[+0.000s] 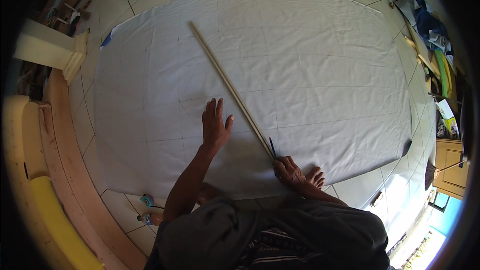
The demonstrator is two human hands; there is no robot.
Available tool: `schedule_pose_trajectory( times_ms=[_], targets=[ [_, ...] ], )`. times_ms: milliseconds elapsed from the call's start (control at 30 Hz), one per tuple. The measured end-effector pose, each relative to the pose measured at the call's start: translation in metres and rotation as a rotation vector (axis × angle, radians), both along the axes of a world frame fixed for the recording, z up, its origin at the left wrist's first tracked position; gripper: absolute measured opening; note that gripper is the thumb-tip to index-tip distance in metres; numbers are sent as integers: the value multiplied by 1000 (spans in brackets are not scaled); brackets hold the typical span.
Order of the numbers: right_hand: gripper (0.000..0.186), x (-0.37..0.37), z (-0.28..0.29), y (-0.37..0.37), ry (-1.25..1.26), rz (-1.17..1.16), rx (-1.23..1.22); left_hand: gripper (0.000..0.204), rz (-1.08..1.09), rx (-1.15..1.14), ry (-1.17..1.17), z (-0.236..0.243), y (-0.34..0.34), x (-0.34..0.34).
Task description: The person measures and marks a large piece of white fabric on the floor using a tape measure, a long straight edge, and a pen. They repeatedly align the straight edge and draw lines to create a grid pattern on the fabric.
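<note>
A large white cloth (335, 75), marked with a grid of thin dark lines and some slanting ones, is spread over the floor. A long, straight wooden strip (225, 77) lies slantwise across it, from the upper middle down toward my right hand (288, 169). That hand is closed on a dark blue pencil (272, 148), whose tip points up and away from me. It rests at the strip's near end; whether it also grips the strip is hidden. Left of the strip, my left hand (216, 126) is open over the cloth with its fingers stretched out, apart from the strip.
A teal tape measure (146, 200) and a small bottle (150, 218) are on the tiles at the near left. My bare foot (315, 176) stands on the cloth's near edge. A yellow foam roll (57, 220) lies far left; assorted clutter (435, 40) lines the right side.
</note>
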State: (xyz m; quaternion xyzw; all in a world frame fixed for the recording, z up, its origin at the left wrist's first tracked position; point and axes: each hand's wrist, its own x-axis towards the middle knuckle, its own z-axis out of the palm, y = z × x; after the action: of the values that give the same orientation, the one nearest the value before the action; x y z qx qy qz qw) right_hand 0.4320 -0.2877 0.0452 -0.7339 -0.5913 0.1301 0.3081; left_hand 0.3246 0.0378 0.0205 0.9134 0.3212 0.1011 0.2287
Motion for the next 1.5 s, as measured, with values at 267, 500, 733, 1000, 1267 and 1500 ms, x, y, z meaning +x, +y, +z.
schedule_pose_trajectory(
  times_ms=[267, 500, 733, 1000, 1267, 1500],
  targets=[
    [40, 7, -2, 4, 33, 78, -34, 82, -7, 55, 103, -2, 0, 1],
    [40, 4, -1, 1, 33, 52, -54, 91, 1, 31, 184, 3, -4, 7],
    [40, 3, -3, 0, 55, 35, -42, 90, 4, 95, 197, 4, -8, 11],
    [47, -5, 24, -30, -17, -87, -196, 92, -12, 131, 200, 0, -6, 10],
    [60, -3, 54, -38, 19, -181, -531, 92, -17, 150, 213, -1, -5, 10],
    [45, 11, 49, -26, 96, -154, -130, 91, -16, 159, 189, -3, -5, 10]
  ],
)
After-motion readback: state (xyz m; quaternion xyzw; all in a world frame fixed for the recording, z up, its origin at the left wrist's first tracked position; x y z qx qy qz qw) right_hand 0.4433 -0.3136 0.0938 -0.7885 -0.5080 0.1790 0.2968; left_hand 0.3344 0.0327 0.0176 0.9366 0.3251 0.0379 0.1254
